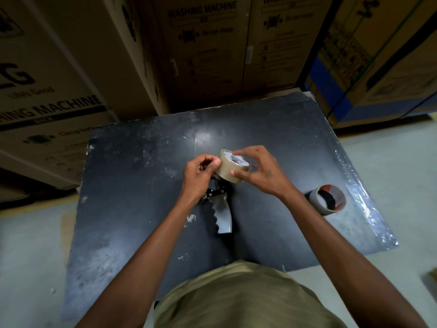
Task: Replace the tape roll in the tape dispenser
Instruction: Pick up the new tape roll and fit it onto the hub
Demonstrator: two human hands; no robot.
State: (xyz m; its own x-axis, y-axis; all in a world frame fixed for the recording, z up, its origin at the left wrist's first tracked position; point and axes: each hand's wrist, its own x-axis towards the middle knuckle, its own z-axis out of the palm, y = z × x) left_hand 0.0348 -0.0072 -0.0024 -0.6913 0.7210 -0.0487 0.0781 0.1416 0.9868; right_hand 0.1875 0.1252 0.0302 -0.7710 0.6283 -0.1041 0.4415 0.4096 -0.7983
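A full roll of clear-brown tape (230,170) with a white printed core sits at the head of the tape dispenser (222,216), whose grey ridged handle points toward me on the black table (132,185). My right hand (256,172) grips the roll from the right, thumb on its front face and fingers over the top. My left hand (201,175) pinches at the roll's left edge with thumb and fingertips; what it pinches is hidden. The dispenser's black metal frame shows just below my left hand.
An empty cardboard tape core (327,198) with dark lining lies on the table's right side. Large washing machine cartons (203,55) stand close behind the table and on the left. Pale floor surrounds the table.
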